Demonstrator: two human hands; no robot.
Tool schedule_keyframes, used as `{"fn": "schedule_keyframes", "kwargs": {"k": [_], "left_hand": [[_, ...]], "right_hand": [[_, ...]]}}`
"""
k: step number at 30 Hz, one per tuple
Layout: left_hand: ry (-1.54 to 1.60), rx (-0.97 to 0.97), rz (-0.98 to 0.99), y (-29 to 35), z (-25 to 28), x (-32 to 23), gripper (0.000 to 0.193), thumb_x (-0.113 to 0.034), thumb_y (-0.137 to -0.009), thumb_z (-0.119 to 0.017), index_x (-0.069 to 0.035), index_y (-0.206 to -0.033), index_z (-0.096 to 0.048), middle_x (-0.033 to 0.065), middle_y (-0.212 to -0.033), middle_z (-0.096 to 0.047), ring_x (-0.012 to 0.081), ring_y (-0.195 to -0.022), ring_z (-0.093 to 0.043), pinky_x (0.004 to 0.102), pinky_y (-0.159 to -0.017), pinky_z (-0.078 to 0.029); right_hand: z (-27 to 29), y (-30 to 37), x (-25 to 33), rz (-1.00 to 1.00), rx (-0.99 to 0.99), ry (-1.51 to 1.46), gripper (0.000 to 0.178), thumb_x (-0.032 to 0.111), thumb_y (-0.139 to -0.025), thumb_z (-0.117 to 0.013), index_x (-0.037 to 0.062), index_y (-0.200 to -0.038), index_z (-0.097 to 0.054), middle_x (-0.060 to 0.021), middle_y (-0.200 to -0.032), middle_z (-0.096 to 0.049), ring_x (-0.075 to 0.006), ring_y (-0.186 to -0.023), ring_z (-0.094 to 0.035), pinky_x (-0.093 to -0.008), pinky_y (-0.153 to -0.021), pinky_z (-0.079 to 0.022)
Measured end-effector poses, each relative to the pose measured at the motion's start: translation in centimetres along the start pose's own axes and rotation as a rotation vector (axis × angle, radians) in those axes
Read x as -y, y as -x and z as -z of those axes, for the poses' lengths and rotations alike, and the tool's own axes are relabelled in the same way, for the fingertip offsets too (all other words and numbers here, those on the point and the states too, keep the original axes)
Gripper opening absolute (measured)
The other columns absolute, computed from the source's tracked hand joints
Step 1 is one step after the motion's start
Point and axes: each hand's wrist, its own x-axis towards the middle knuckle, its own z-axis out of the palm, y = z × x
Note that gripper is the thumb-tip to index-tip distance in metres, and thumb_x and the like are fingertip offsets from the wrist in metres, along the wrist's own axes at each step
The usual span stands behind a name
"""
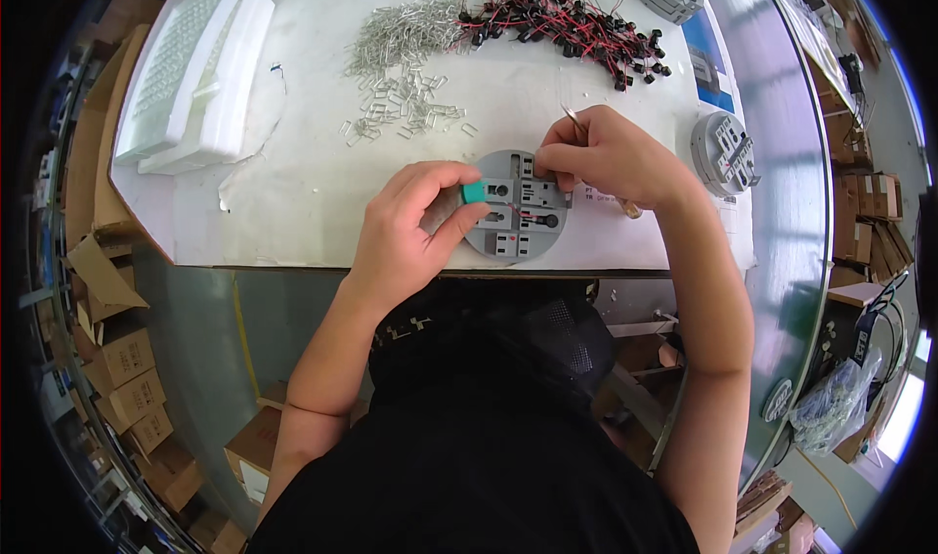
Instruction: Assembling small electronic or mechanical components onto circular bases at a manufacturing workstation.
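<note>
A round grey fixture with slots and raised blocks lies flat near the table's front edge. My left hand is closed, pinching a small green block between thumb and forefinger at the fixture's left side. At its upper right, the fingertips of my right hand are pressed together against the fixture; anything between them is hidden. Across my right palm runs a slim metal tool, its two ends showing and its middle covered. A small black round part with a red wire sits in the fixture.
Beyond the fixture lie a pile of clear U-shaped pieces and a heap of black parts with red wires. White foam trays stand at left. More round grey fixtures sit at right, near a blue sheet.
</note>
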Motion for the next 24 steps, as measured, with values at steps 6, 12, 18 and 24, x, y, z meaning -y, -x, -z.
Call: {"fn": "schedule_keyframes", "kwargs": {"k": [6,12,18,24], "left_hand": [[-0.143,0.104,-0.04,-3.9,0.2,-3.6,0.023,-0.01,-0.09,-0.08,-0.003,-0.11,-0.071,0.0129,-0.1,-0.071,0.029,-0.087,-0.069,0.0393,-0.074,-0.057],[-0.414,0.376,-0.103,-7.0,-0.9,-5.0,0.018,-0.012,-0.091,-0.076,-0.002,-0.106,-0.074,0.0132,-0.089,-0.068,0.0335,-0.085,-0.069,0.0428,-0.076,-0.056],[-0.501,0.535,-0.108,-8.1,-1.8,-5.4,0.026,-0.022,-0.09,-0.078,-0.003,-0.106,-0.075,0.0124,-0.094,-0.067,0.0335,-0.092,-0.069,0.0445,-0.078,-0.057],[-0.863,0.536,-0.102,-6.9,-2.6,-8.7,0.074,-0.046,-0.073,-0.089,-0.006,-0.131,-0.067,0.013,-0.108,-0.064,0.0336,-0.095,-0.069,0.0446,-0.082,-0.058]], "right_hand": [[1.2,2.1,-0.2,0.028,-0.2,-0.204,0.03,0.031,-0.099,-0.07,0.0011,-0.099,-0.075,0.0011,-0.073,-0.065,-0.0026,-0.056,-0.047,-0.0216,-0.05,-0.036],[0.7,2.0,-3.1,0.101,-0.249,-0.328,0.033,0.035,-0.103,-0.068,0.0028,-0.103,-0.075,0.0018,-0.073,-0.064,-0.002,-0.055,-0.044,-0.0218,-0.048,-0.034],[0.5,2.5,-3.4,0.091,-0.225,-0.567,0.039,0.034,-0.11,-0.055,0.0013,-0.106,-0.074,0.0004,-0.074,-0.064,-0.0049,-0.059,-0.047,-0.0232,-0.05,-0.036],[0.1,2.8,-4.3,0.178,-0.245,-0.663,0.046,0.036,-0.114,-0.045,0.0,-0.107,-0.073,-0.0015,-0.077,-0.065,-0.0077,-0.065,-0.051,-0.0251,-0.06,-0.043]]}}
